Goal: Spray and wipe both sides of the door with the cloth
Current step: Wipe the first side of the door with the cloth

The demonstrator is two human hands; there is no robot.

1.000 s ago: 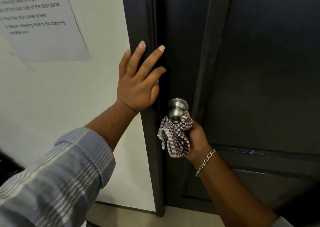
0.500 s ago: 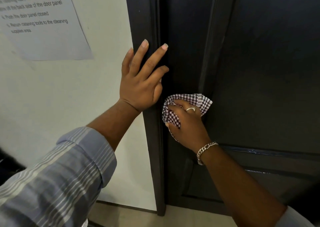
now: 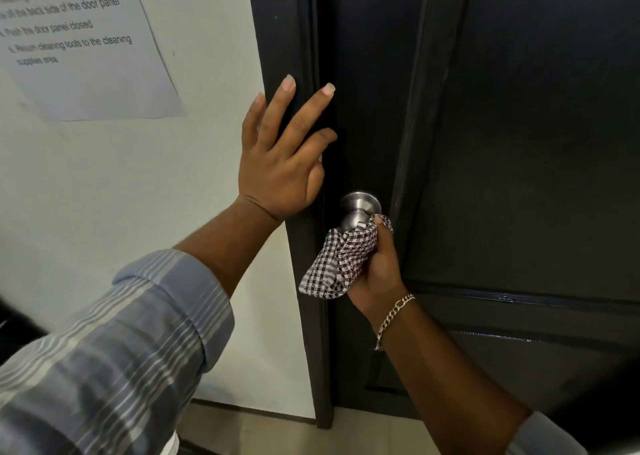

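Right hand [image 3: 375, 267] lower now — bunched checked cloth [image 3: 341, 264] gripped beneath knob [image 3: 360, 208]; left hand [image 3: 280, 163] flat, fingers spread.

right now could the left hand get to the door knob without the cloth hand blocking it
Probably yes: the left hand rests flat on the frame just above the knob, whose top is bare; the right hand holds the cloth against its underside.

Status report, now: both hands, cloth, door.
Left hand flat on door frame, fingers spread. Right hand grips checked cloth against underside of steel door knob. Dark door shut. Nothing in the way.
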